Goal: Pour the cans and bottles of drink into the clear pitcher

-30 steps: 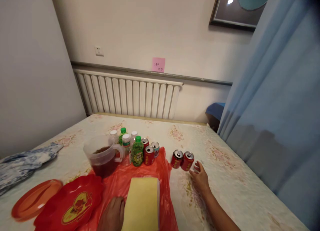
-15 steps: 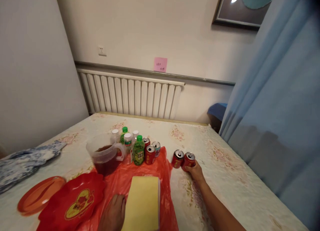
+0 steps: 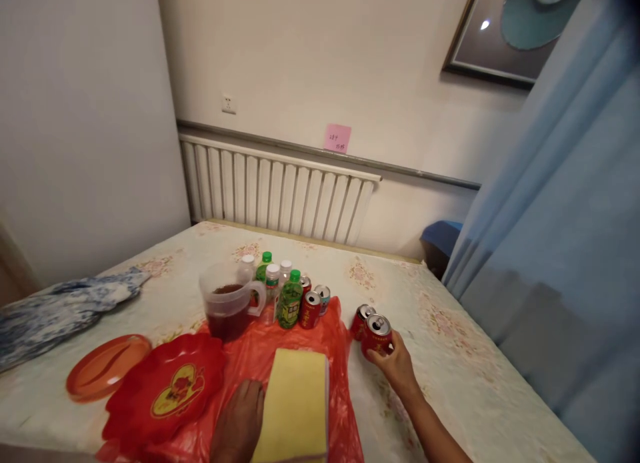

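Observation:
My right hand grips a red drink can by its side, fingers and thumb wrapped round it, with the opened top facing up. Close behind it stands a second red can. On a red plastic bag lies a folded yellow cloth or pad. My left hand rests palm down on the bag along the pad's left edge, fingers together and lying fairly flat, with nothing seen in them. Beyond the pad, a green-capped bottle and another red can stand upright.
A clear plastic jug of dark liquid stands left of several bottles and cans. Nearer are a red scalloped tray and an orange lid. Blue-white fabric lies far left. A blue curtain hangs at right.
My right hand has lifted the red can and drawn it toward me, away from the can beside it. My left hand stays by the yellow pad. The view has shifted left.

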`<state>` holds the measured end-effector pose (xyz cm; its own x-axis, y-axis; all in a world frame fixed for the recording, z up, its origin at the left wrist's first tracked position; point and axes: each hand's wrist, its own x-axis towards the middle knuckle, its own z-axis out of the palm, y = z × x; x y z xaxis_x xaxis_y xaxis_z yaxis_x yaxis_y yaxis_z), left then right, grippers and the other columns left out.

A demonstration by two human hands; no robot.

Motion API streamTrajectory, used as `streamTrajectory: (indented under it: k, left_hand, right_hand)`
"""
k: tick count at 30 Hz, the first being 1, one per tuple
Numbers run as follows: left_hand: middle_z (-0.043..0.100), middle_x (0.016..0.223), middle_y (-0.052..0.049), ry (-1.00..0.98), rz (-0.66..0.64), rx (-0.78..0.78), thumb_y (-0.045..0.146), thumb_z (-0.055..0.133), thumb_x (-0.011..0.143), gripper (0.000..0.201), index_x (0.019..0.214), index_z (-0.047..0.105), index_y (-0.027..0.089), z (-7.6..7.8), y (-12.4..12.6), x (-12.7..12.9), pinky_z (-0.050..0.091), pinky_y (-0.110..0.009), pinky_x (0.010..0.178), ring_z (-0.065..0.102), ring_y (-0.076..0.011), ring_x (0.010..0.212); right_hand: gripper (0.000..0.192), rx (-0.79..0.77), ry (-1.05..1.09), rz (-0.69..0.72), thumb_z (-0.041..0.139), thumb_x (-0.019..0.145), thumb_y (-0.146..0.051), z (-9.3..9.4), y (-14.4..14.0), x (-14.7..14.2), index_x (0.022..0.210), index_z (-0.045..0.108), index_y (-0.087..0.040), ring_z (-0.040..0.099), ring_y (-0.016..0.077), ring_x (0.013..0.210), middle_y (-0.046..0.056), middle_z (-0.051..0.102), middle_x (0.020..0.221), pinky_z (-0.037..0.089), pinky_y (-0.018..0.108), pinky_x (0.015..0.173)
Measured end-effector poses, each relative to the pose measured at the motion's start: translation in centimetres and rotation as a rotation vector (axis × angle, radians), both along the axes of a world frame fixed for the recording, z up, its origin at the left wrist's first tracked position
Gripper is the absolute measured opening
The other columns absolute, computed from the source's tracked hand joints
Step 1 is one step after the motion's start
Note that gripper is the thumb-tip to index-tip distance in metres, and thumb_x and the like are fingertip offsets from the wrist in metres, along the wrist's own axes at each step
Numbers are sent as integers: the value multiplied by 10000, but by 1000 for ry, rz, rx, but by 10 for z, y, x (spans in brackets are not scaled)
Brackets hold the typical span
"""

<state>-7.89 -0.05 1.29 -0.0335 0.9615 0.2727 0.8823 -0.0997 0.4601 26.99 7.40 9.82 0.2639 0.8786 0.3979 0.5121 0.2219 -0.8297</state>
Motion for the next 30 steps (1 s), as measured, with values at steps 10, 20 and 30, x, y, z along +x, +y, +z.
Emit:
streamTrajectory:
  k: [10, 20, 30]
  left_hand:
    - [629, 829, -49, -13, 44, 96, 155, 367, 931, 262, 802, 586, 220, -14, -4, 1, 441, -296, 775, 591, -186, 809]
    - [605, 827, -17, 27, 87, 176, 79, 410, 884, 224, 795, 571, 208, -30, -4, 4, 435, -281, 748, 562, -166, 774]
    - [622, 885, -35, 120, 39, 104, 35, 421, 855, 232, 867, 595, 188, -45, 1, 3, 441, -321, 810, 571, -188, 870]
  right_hand:
    - [552, 301, -390, 291, 655, 643, -200, 104, 31, -127, 1185, 548, -195, 552, 275, 1023, 92, 587, 1093, 466, 428, 913]
    - [585, 413, -890, 366, 636, 668, -133, 163, 74, -239, 1239, 525, -195, 475, 264, 1034, 102, 542, 1130, 403, 374, 891]
    - [305, 542, -1351, 362, 543, 867, -198, 174, 94, -280, 1173, 555, -201, 447, 266, 996, 123, 554, 1086, 316, 374, 863]
